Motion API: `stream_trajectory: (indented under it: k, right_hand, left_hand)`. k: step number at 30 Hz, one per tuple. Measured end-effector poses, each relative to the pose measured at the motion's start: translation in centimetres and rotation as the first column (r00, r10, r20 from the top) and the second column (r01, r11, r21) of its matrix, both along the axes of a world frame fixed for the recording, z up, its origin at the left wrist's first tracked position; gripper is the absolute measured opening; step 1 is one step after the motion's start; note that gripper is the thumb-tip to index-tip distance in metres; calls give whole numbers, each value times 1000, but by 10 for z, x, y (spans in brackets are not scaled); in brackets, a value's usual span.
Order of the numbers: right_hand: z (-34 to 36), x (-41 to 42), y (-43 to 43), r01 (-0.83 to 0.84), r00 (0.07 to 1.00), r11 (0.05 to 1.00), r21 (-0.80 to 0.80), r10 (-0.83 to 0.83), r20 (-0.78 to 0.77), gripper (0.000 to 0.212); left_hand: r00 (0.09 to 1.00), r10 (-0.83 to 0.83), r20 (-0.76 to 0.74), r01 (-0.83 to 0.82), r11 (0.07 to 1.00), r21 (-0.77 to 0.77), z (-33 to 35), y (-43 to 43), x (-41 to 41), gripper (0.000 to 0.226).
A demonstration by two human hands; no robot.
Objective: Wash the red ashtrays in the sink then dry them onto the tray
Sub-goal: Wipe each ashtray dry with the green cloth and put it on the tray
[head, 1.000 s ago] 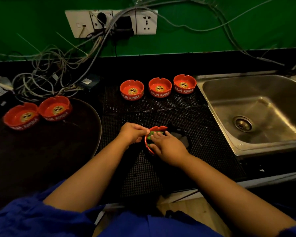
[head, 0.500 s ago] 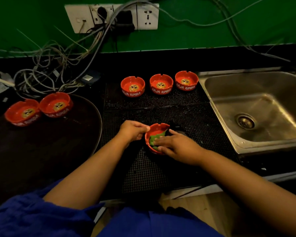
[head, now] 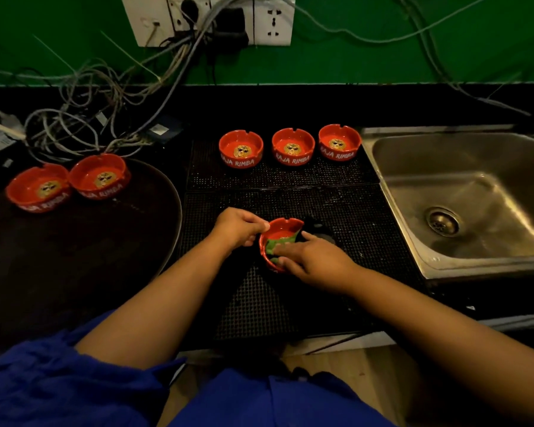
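My left hand (head: 239, 227) grips the left rim of a red ashtray (head: 282, 230), tilted toward me over the black rubber mat (head: 290, 195). My right hand (head: 315, 260) presses a green cloth (head: 276, 243) into the ashtray's bowl. Three red ashtrays stand in a row at the back of the mat: left (head: 240, 148), middle (head: 293, 146), right (head: 339, 142). Two more ashtrays (head: 38, 188) (head: 100, 176) sit on the dark round tray (head: 154, 204) at the left. The steel sink (head: 463, 192) lies at the right.
A tangle of cables (head: 84, 118) lies on the counter behind the tray, running up to wall sockets (head: 207, 20) on the green wall. The sink drain (head: 442, 220) shows in the basin. The counter's front edge runs just below my forearms.
The right hand has slid back over the ashtray, uncovering the green cloth and the red bowl. The left hand keeps its hold on the rim. The camera has tipped slightly.
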State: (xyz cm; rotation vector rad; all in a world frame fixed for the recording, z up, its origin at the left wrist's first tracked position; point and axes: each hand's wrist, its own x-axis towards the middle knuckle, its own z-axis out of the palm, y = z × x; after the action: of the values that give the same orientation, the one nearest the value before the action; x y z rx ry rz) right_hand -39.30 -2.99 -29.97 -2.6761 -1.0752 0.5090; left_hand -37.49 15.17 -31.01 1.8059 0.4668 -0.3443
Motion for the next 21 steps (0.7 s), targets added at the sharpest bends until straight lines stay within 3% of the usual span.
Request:
stream_trajectory:
  k: [3, 8, 13, 15, 18, 21]
  right_hand:
    - [-15, -3, 26, 66, 992, 984, -167, -46, 122, 54]
    - [-2, -4, 7, 93, 992, 994, 64, -86, -97, 41]
    - [-11, -1, 28, 50, 995, 988, -146, -37, 90, 52]
    - [-12, -2, 30, 45, 996, 995, -86, -38, 81, 51]
    - [-6, -3, 2, -35, 999, 988, 151, 34, 10, 45]
    - [-10, 4, -15, -204, 974, 976, 72, 195, 115, 57]
  left_hand:
    - [1000, 17, -25, -18, 999, -34, 1, -3, -1, 20]
    - [999, 44, -7, -44, 999, -22, 0, -5, -3, 20]
    - [999, 35, -13, -36, 999, -12, 1, -6, -3, 20]
    - [999, 42, -15, -42, 999, -18, 2, -6, -3, 21]
    - [999, 37, -10, -38, 998, -56, 1, -6, -5, 23]
    - [1000, 10, -22, -11, 999, -52, 2, -6, -5, 23]
